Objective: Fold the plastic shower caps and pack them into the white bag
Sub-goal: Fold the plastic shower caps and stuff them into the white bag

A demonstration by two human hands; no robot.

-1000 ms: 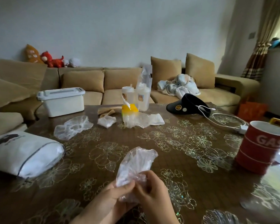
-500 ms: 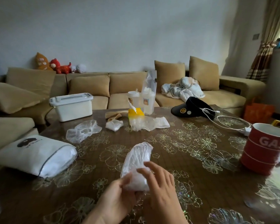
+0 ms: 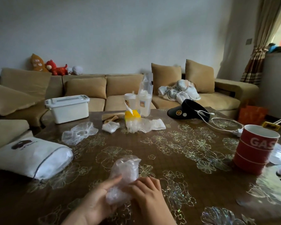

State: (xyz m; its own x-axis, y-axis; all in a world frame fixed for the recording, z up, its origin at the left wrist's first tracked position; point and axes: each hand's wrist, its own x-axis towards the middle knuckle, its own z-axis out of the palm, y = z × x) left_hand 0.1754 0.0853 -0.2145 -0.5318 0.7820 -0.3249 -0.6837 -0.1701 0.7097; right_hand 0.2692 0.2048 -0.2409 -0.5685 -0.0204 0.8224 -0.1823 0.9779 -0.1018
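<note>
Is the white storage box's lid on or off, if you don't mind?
On: the lid sits flat across the white storage box, covering its whole top.

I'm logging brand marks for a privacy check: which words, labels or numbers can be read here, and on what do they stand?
"GAS", white letters on the red mug; anything further curves out of sight.
Dark logo with small print on the white bag: too blurred to read.
Stickers on the plastic cups: unreadable.
Round badges on the black visor: unreadable.
</note>
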